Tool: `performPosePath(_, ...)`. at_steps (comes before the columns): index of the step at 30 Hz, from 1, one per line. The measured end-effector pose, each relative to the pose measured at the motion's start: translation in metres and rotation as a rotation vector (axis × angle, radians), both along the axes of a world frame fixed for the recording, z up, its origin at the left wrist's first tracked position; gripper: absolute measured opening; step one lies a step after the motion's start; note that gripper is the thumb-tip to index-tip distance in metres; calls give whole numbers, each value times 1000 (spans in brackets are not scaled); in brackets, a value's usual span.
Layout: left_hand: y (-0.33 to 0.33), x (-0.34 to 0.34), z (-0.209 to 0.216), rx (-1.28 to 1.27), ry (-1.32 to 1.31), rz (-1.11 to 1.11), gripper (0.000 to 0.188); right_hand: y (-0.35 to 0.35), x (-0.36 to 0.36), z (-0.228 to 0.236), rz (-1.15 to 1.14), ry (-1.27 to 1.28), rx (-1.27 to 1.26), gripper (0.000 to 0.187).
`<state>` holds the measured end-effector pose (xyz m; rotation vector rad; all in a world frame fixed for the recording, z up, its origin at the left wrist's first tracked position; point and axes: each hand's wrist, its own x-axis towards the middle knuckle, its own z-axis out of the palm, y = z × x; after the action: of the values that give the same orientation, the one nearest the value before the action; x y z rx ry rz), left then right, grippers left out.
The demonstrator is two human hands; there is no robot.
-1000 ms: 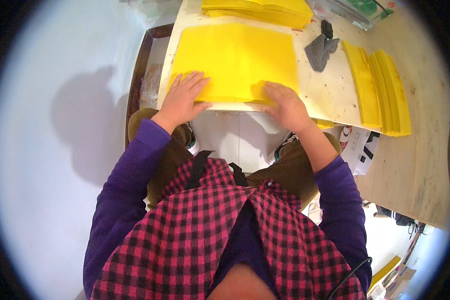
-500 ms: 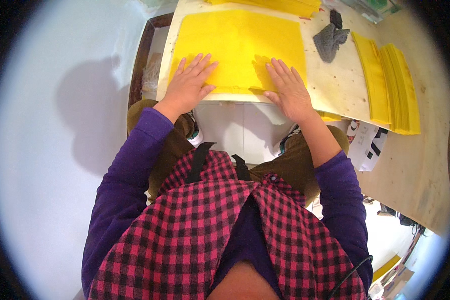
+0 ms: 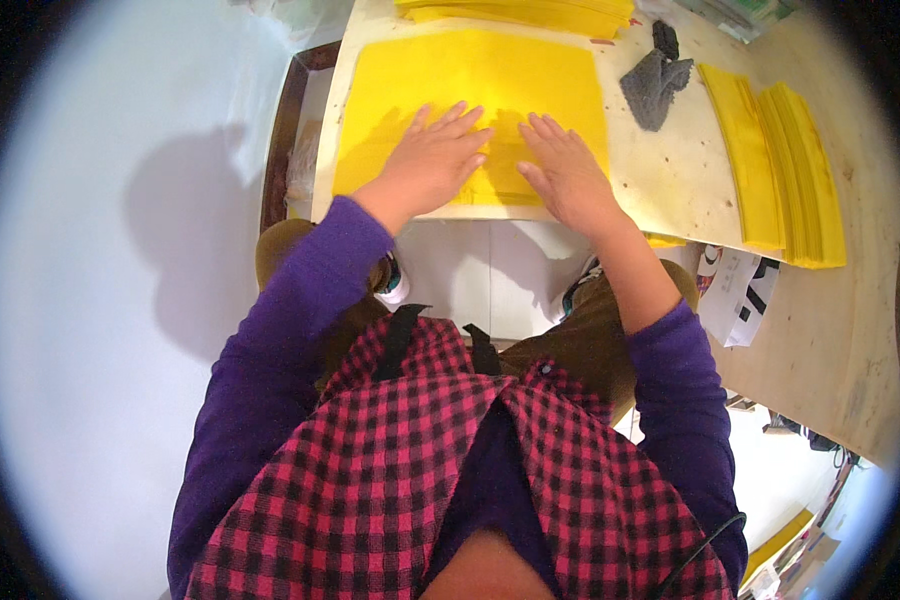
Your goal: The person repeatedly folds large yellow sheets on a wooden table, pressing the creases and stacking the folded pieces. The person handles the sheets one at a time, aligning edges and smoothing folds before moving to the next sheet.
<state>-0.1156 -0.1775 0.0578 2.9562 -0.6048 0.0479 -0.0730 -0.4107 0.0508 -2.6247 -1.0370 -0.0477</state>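
A flat yellow cloth [image 3: 480, 75] lies spread on the wooden table, its near edge close to the table's front edge. My left hand [image 3: 432, 160] is on the left-centre part of the cloth, palm down, fingers outstretched. To its right, my right hand [image 3: 568, 175] also rests palm down near the cloth's right side, with fingers straight and the thumb apart. A narrow strip of yellow shows between the two hands. Neither hand grips anything. Whether the cloth is one layer or several, I cannot tell.
Folded yellow cloths [image 3: 515, 14] lie at the table's far edge. Several more stand in a stack [image 3: 802, 175] at the right. A crumpled grey cloth [image 3: 655, 88] lies between that stack and the spread cloth. A white bag [image 3: 738, 293] is below the table's right front edge.
My left hand has slid right, toward the middle of the cloth. My right hand has shifted slightly left, so the two are closer together.
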Motion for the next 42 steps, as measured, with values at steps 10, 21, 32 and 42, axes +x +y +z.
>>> performPosePath(10, 21, 18, -33, -49, -48, 200, 54, 7, 18, -20, -254, -14, -204, 69)
performPosePath(21, 121, -11, -3, -139, -103, 496, 38, -49, 41, -4, -348, -65, 154, 36)
performPosePath(32, 111, -1, 6, -378, -43, 176, 14, -36, 46, 12, -50, 58, 287, 17)
performPosePath(42, 132, 49, -17, -279, -179, 147, 18, -15, 115, -13, -151, -226, 150, 24)
